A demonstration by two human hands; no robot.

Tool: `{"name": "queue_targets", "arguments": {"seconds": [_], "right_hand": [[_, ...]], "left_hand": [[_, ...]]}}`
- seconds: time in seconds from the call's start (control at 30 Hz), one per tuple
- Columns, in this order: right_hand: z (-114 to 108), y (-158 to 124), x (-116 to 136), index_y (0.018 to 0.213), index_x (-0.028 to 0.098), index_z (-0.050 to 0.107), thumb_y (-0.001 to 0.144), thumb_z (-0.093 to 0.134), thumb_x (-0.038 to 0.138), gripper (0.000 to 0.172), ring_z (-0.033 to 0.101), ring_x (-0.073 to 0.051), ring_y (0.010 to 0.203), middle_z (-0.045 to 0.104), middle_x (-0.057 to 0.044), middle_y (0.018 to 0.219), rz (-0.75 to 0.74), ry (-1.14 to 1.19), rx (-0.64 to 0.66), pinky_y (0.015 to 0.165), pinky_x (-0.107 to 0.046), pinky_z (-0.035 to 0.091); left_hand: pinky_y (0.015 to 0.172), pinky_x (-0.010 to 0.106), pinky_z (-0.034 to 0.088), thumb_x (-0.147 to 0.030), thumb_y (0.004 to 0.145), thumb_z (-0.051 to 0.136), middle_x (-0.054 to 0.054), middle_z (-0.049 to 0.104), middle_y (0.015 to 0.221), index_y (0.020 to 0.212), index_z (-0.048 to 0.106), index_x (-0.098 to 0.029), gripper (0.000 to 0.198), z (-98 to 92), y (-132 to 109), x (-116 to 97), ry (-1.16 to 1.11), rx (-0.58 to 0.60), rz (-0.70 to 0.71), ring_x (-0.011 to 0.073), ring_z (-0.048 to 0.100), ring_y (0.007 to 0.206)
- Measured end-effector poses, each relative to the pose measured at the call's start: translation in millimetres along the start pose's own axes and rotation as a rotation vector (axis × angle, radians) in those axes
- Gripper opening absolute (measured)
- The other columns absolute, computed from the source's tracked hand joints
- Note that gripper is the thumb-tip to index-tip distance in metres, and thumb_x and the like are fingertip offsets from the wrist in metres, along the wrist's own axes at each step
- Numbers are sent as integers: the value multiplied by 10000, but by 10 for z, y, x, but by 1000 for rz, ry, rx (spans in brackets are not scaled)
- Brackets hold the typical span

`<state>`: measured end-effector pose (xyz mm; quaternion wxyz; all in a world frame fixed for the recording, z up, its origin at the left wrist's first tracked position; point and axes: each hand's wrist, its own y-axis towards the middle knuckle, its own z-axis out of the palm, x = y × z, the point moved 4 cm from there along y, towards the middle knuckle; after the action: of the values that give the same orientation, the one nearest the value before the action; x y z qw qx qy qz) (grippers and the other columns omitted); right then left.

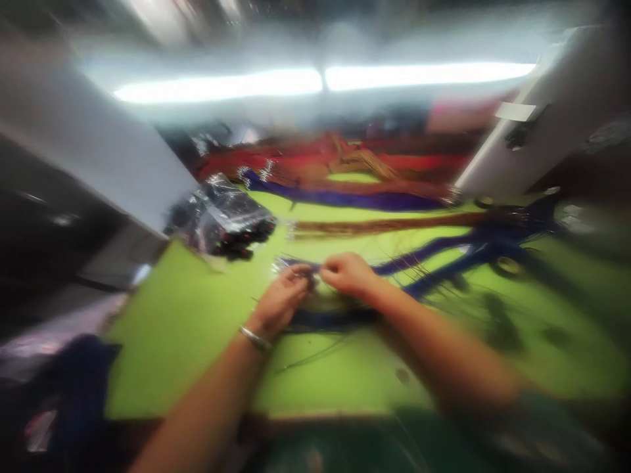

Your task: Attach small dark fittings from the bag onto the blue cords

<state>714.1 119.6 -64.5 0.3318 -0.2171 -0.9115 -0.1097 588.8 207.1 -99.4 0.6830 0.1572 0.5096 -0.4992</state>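
Observation:
My left hand, with a metal bangle at the wrist, is pinched around a small dark piece, too blurred to identify. Close on its right, my right hand is closed, thumb and fingertips together, facing that piece. Whatever it grips is too small and smeared to make out. Below both hands a bundle of dark blue wires lies on the yellow-green tabletop. Another blue-purple wire bundle runs behind the right hand.
A clear plastic bag of small black parts lies at the back left. Brown wires, purple wires and red wires stretch across the back. Tape rolls sit at right. Pale panels flank the table under bright tube lights.

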Motion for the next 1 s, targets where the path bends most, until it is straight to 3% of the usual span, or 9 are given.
{"name": "queue_targets", "arguments": {"seconds": [0.6, 0.77, 0.9, 1.0], "right_hand": [[-25, -31, 63, 682, 186, 690, 749, 522, 273, 201, 414, -95, 526, 612, -10, 588, -29, -136, -50, 520, -230, 228], [16, -41, 79, 674, 187, 673, 776, 524, 276, 201, 439, -108, 553, 630, -25, 631, -152, -215, -30, 535, -235, 239], [94, -22, 35, 754, 175, 682, 811, 510, 242, 193, 491, -103, 617, 655, -27, 707, -236, -59, 32, 579, -212, 291], [107, -2, -26, 737, 139, 678, 779, 536, 196, 158, 480, -83, 583, 630, -9, 645, -143, 129, 26, 564, -189, 311]], "left_hand": [[623, 212, 467, -189, 635, 764, 38, 637, 858, 975, 577, -156, 389, -17, -4, -6, 26, 2, 7, 105, 595, 696], [606, 213, 453, -210, 654, 753, 38, 643, 822, 949, 596, -147, 341, 3, -11, 5, 95, -6, 50, 94, 580, 654], [601, 216, 454, -224, 649, 757, 42, 650, 822, 934, 601, -142, 335, -3, -4, 21, 98, -24, 59, 97, 584, 649], [594, 214, 456, -226, 636, 766, 41, 649, 804, 947, 604, -136, 362, -14, 4, 24, 58, -22, 30, 95, 583, 645]]}}
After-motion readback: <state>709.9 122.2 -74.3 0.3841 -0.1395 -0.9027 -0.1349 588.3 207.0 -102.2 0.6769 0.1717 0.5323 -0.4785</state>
